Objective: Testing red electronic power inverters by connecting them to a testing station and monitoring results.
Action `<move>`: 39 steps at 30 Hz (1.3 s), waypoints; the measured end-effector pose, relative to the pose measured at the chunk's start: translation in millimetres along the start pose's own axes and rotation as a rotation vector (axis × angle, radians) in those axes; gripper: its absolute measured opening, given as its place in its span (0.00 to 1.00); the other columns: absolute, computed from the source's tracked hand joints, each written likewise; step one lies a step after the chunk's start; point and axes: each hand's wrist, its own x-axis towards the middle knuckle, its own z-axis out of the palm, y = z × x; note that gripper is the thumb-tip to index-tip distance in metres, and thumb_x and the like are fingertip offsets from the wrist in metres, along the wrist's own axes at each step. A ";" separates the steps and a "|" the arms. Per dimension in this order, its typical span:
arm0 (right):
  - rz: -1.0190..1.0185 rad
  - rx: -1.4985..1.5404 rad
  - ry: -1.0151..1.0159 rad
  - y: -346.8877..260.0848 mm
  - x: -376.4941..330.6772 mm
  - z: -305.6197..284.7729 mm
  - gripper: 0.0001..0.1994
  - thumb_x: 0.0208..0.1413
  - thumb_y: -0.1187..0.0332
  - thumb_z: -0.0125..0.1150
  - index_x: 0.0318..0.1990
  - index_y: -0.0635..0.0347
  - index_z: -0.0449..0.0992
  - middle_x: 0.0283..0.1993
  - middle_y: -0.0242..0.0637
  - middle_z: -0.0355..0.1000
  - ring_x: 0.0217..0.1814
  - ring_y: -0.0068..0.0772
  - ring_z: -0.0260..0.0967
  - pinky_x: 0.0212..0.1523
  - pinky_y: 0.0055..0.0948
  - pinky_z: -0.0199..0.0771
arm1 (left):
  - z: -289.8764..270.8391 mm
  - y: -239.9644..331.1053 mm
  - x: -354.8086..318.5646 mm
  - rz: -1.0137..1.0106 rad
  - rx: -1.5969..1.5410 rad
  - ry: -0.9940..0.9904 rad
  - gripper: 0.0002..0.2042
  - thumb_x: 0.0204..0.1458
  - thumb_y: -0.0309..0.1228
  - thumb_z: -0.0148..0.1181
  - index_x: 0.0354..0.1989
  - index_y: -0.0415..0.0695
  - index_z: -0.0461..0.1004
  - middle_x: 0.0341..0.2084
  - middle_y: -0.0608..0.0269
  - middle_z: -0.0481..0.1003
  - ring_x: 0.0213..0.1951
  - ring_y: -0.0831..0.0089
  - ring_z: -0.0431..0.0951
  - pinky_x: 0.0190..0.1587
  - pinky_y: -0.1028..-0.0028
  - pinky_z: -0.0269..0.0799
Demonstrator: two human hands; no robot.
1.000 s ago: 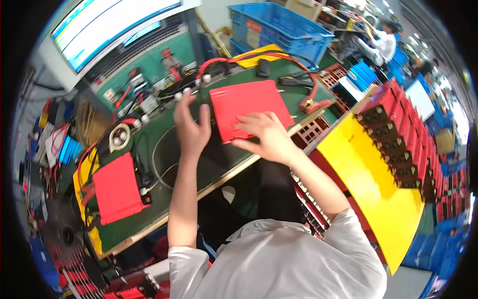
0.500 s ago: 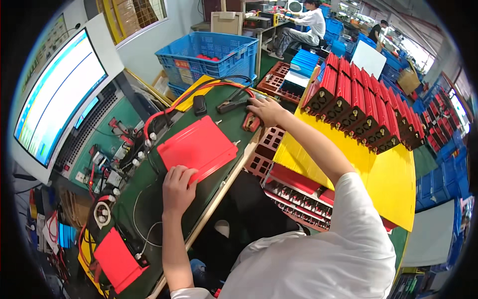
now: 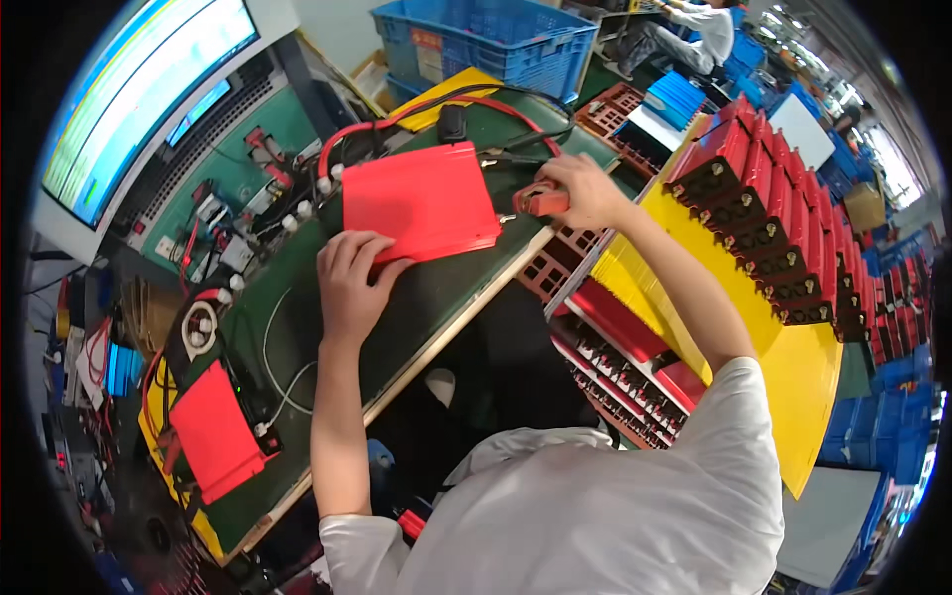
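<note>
1. Red case (image 3: pixel 421 203) lies flat on the smooth green table top (image 3: pixel 302 332), near the middle. It is wide, boxy and a bit shiny.
2. Far left is a bright, flat screen (image 3: pixel 149 89) with a light frame.
3. Below it, a second red case (image 3: pixel 213 431) lies on the table, with straight edges too.
4. Next comes a thin white cable (image 3: pixel 268 357), bent in a loop.
5. The left hand (image 3: pixel 352 283) touches the red case at its near left corner. Its fingers are bent. I cannot tell if it pinches the corner or just rests there.
6. Behind the red case is a blue basket (image 3: pixel 486 50) with stiff walls.
7. A shiny little metal post (image 3: pixel 506 218) sticks out of the red case's right side.
8. The right hand (image 3: pixel 590 193) pinches a chunky red clamp (image 3: pixel 543 201) just beside that post. I cannot tell if they touch.
9. Farther right, boxy red cases (image 3: pixel 754 218) stand in rows on a flat yellow sheet (image 3: pixel 650 273).
</note>
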 end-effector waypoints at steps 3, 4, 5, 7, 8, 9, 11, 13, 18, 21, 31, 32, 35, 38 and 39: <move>0.079 -0.186 -0.055 -11.5 6.6 5.9 0.25 0.37 0.60 0.71 0.46 0.58 0.79 0.46 0.40 0.80 0.56 0.44 0.74 0.60 0.39 0.64 | -2.4 4.4 -4.4 0.044 -0.025 0.013 0.10 0.54 0.28 0.74 0.43 0.45 0.82 0.44 0.61 0.79 0.52 0.55 0.78 0.58 0.58 0.70; 0.073 -0.177 -0.055 -15.3 7.8 9.7 0.25 0.37 0.60 0.71 0.46 0.58 0.79 0.46 0.40 0.80 0.56 0.44 0.74 0.60 0.39 0.64 | -3.5 3.7 -6.2 0.061 -0.038 0.029 0.09 0.57 0.28 0.72 0.44 0.45 0.82 0.44 0.61 0.80 0.51 0.56 0.78 0.58 0.58 0.70; 0.097 -0.235 -0.069 -16.9 6.8 10.7 0.24 0.36 0.60 0.70 0.44 0.58 0.80 0.44 0.39 0.80 0.55 0.42 0.74 0.60 0.38 0.64 | -3.0 3.2 -6.8 0.060 -0.036 0.028 0.09 0.57 0.28 0.72 0.44 0.45 0.82 0.44 0.61 0.80 0.51 0.56 0.78 0.58 0.58 0.70; 0.122 -0.294 -0.082 -20.4 3.6 13.2 0.23 0.36 0.59 0.69 0.43 0.57 0.81 0.43 0.38 0.80 0.53 0.41 0.74 0.60 0.37 0.64 | -1.8 2.5 -7.1 0.003 -0.044 0.110 0.06 0.60 0.26 0.68 0.45 0.44 0.81 0.44 0.60 0.80 0.51 0.55 0.78 0.57 0.59 0.71; 0.111 -0.311 -0.044 -23.7 0.9 15.6 0.20 0.38 0.58 0.68 0.40 0.57 0.81 0.41 0.38 0.80 0.53 0.40 0.74 0.61 0.37 0.64 | -2.9 0.5 -7.7 -0.007 -0.040 0.137 0.05 0.63 0.25 0.64 0.46 0.43 0.81 0.44 0.57 0.80 0.50 0.54 0.78 0.56 0.60 0.71; 0.100 -0.327 -0.007 -26.2 -1.7 17.1 0.18 0.39 0.57 0.68 0.38 0.57 0.81 0.39 0.38 0.80 0.53 0.39 0.75 0.62 0.37 0.64 | -2.4 -0.7 -7.7 -0.008 -0.040 0.137 0.05 0.63 0.25 0.64 0.46 0.43 0.81 0.44 0.57 0.80 0.50 0.54 0.78 0.56 0.60 0.71; 0.129 -0.330 -0.031 -29.6 -3.7 17.6 0.19 0.38 0.57 0.68 0.38 0.57 0.81 0.39 0.37 0.80 0.52 0.39 0.75 0.62 0.36 0.64 | -2.0 -4.2 -7.5 -0.087 -0.055 0.281 0.05 0.67 0.24 0.60 0.48 0.41 0.80 0.44 0.56 0.79 0.49 0.54 0.77 0.55 0.60 0.71; 0.154 -0.349 -0.027 -32.8 -3.9 18.7 0.19 0.38 0.57 0.68 0.38 0.57 0.81 0.39 0.37 0.80 0.51 0.38 0.75 0.62 0.36 0.64 | 2.8 -13.5 -13.0 -0.133 -0.045 0.271 0.08 0.71 0.26 0.55 0.53 0.39 0.77 0.48 0.54 0.78 0.49 0.57 0.77 0.54 0.62 0.71; 0.127 -0.397 -0.019 -34.2 -7.9 31.3 0.24 0.38 0.49 0.75 0.38 0.56 0.80 0.37 0.38 0.79 0.51 0.40 0.74 0.61 0.39 0.64 | 16.8 -29.9 -19.5 -0.428 -0.181 0.340 0.17 0.74 0.32 0.54 0.64 0.35 0.67 0.55 0.49 0.70 0.50 0.59 0.75 0.53 0.62 0.73; 0.195 -0.358 -0.028 -46.6 -7.4 29.5 0.22 0.39 0.54 0.71 0.40 0.58 0.80 0.39 0.40 0.79 0.53 0.43 0.74 0.63 0.40 0.64 | 23.7 -38.3 -20.3 -0.568 -0.302 0.347 0.22 0.75 0.37 0.53 0.68 0.34 0.63 0.61 0.46 0.67 0.55 0.58 0.75 0.58 0.61 0.73; 0.115 0.307 -0.400 -20.5 34.8 -19.6 0.35 0.59 0.41 0.73 0.60 0.63 0.78 0.56 0.50 0.77 0.62 0.53 0.75 0.66 0.42 0.74 | 25.9 -38.5 -18.8 -0.732 -0.672 0.229 0.30 0.74 0.35 0.57 0.75 0.31 0.54 0.69 0.43 0.67 0.70 0.62 0.70 0.72 0.64 0.64; 0.091 0.218 -0.346 -6.3 43.4 -17.5 0.34 0.60 0.43 0.73 0.62 0.62 0.76 0.59 0.51 0.76 0.65 0.52 0.73 0.67 0.43 0.73 | 30.2 -38.5 -18.2 -0.725 -0.683 0.223 0.30 0.74 0.35 0.57 0.75 0.31 0.54 0.69 0.43 0.67 0.70 0.62 0.70 0.72 0.64 0.64; 0.084 -0.037 -0.309 32.2 65.9 5.2 0.40 0.55 0.49 0.74 0.70 0.63 0.69 0.68 0.54 0.70 0.72 0.55 0.68 0.70 0.48 0.71 | 29.8 -39.8 -15.0 -0.769 -0.751 0.221 0.31 0.74 0.35 0.57 0.76 0.32 0.53 0.71 0.44 0.67 0.71 0.62 0.69 0.73 0.65 0.62; 0.321 -0.245 -0.490 42.6 79.7 29.7 0.43 0.44 0.53 0.73 0.67 0.68 0.69 0.69 0.52 0.69 0.73 0.61 0.65 0.74 0.55 0.67 | 26.6 -38.4 -14.7 -0.818 -0.769 0.192 0.32 0.74 0.36 0.57 0.77 0.32 0.51 0.72 0.46 0.66 0.71 0.63 0.68 0.74 0.66 0.61; 0.321 -0.248 -0.486 41.0 83.0 32.6 0.43 0.44 0.53 0.73 0.67 0.68 0.69 0.69 0.52 0.69 0.73 0.61 0.65 0.74 0.55 0.67 | 26.9 -41.0 -17.6 -0.813 -0.770 0.194 0.32 0.74 0.36 0.57 0.77 0.32 0.51 0.72 0.46 0.66 0.71 0.63 0.68 0.74 0.66 0.61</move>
